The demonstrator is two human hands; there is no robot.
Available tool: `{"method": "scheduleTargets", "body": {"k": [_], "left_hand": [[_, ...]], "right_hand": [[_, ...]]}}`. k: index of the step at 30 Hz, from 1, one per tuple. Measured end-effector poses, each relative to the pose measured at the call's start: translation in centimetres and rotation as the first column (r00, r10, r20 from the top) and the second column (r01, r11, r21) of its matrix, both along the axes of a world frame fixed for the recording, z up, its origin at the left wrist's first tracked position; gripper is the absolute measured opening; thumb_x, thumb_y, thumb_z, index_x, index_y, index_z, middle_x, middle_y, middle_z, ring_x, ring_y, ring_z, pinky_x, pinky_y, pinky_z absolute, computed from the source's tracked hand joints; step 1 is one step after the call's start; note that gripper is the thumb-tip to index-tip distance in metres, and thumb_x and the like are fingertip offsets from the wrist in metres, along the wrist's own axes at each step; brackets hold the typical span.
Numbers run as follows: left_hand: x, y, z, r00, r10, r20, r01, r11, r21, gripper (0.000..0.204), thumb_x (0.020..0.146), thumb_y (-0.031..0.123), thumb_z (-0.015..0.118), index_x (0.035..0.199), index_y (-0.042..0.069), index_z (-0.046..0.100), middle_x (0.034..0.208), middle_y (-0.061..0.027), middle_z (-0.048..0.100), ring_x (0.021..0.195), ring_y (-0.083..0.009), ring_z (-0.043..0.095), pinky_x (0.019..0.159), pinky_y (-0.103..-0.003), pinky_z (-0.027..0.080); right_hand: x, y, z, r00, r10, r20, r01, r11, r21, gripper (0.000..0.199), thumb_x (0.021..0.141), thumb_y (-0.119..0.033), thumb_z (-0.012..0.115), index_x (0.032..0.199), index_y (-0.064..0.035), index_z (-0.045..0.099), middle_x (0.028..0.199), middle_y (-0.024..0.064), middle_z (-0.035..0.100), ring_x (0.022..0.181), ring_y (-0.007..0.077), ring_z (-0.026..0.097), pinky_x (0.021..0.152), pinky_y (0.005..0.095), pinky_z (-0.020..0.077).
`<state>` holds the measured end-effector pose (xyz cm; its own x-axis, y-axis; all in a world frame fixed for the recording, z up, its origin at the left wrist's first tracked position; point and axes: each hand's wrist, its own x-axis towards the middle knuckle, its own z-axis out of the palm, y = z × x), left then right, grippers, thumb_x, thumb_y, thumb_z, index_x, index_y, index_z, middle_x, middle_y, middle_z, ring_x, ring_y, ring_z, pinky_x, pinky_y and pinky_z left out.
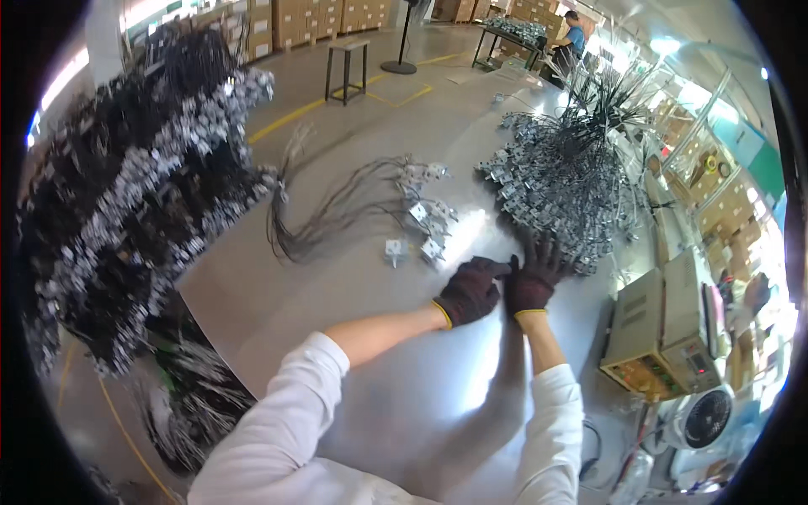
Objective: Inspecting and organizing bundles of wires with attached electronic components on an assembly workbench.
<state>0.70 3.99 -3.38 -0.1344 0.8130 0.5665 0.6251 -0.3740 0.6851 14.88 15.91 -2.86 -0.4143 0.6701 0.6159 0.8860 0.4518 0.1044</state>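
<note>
Both gloved hands rest on a shiny grey worktable (353,337), side by side and touching at the fingers. The left hand (468,290) lies curled, its fingertips pointing across toward the right hand (532,278), which is spread flat with fingers reaching up into the near edge of a big heap of wired parts (560,181). Whether either hand actually pinches anything I cannot tell; the dark gloves hide it.

That heap is a tangle of small silver-grey metal blocks, each trailing thin black leads that bristle upward like a bush. It sits toward the table's far right edge, just beyond the right hand's fingertips.

A smaller bunch of the same parts (421,223) lies just past the left hand, nearer the table's middle: a few pale square blocks with long dark wires sweeping away to the left. A much larger mass of them (143,194) is piled over the table's left edge.

At the right edge of the table stands a beige box-shaped device (665,332) with a yellow front panel, and below it a small white fan (705,418). Brown cardboard cartons (295,21) are stacked along the far wall, and more fill shelves at the right (715,210). A dark stool (347,67) stands on the floor beyond, inside yellow floor lines, and a person in blue (575,35) works at a distant bench.
</note>
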Motion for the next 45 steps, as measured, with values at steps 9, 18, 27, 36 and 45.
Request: {"method": "scheduleTargets", "body": {"k": [9,18,27,36,45], "left_hand": [[0.3,-2.0,1.1,0.988,0.022,-0.151,-0.021,1.000,0.007,0.031,0.087,0.014,0.063,0.117,0.009,0.072,0.105,-0.0167,0.074,0.102,-0.0391,0.068,0.093,-0.050,0.053],[-2.2,-12.6,2.7,0.649,-0.096,-0.755,0.298,0.945,0.135,0.033,0.087,0.015,0.063,0.118,0.013,0.071,0.113,-0.0076,0.070,0.102,-0.0298,0.065,0.095,-0.049,0.050],[-24.6,-18.1,8.2,0.709,0.609,-0.356,-0.570,0.792,0.218,0.038,0.099,0.033,0.067,0.126,0.007,0.068,0.115,-0.0199,0.074,0.103,-0.0404,0.070,0.097,-0.048,0.053],[-46.1,-21.9,-1.8,0.412,-0.077,-0.908,-0.846,0.339,-0.412,0.057,0.098,0.055,0.054,0.124,0.010,0.075,0.121,-0.0253,0.074,0.113,-0.0409,0.071,0.096,-0.048,0.057],[-36.5,-18.1,-1.1,0.496,-0.145,-0.856,-0.392,0.842,-0.370,0.028,0.093,0.023,0.070,0.113,0.005,0.065,0.090,-0.0133,0.071,0.084,-0.0282,0.071,0.071,-0.045,0.053]], "right_hand": [[0.8,-7.5,-0.8,0.926,0.326,-0.192,-0.373,0.868,-0.327,0.057,0.093,-0.036,0.072,0.145,-0.0151,0.059,0.144,0.0141,0.063,0.130,0.0366,0.060,0.115,0.0491,0.0418],[2.9,-11.9,0.2,0.916,0.314,-0.250,-0.379,0.882,-0.281,0.029,0.098,-0.022,0.062,0.123,-0.0086,0.070,0.121,0.0142,0.072,0.119,0.0356,0.066,0.104,0.0477,0.0498],[4.6,-13.8,0.3,0.914,0.311,-0.260,-0.376,0.891,-0.256,0.023,0.100,-0.019,0.057,0.110,-0.0067,0.074,0.120,0.0159,0.074,0.118,0.0376,0.065,0.104,0.0501,0.0502],[2.9,-14.6,1.1,0.880,0.309,-0.360,-0.423,0.855,-0.299,0.023,0.097,-0.021,0.063,0.114,-0.0098,0.073,0.120,0.0111,0.072,0.112,0.0328,0.066,0.103,0.0465,0.0489],[8.0,-15.1,-1.3,0.913,0.210,-0.351,-0.332,0.882,-0.336,0.021,0.095,-0.022,0.064,0.109,-0.0099,0.076,0.118,0.0100,0.073,0.117,0.0299,0.065,0.102,0.0457,0.0495]]}}
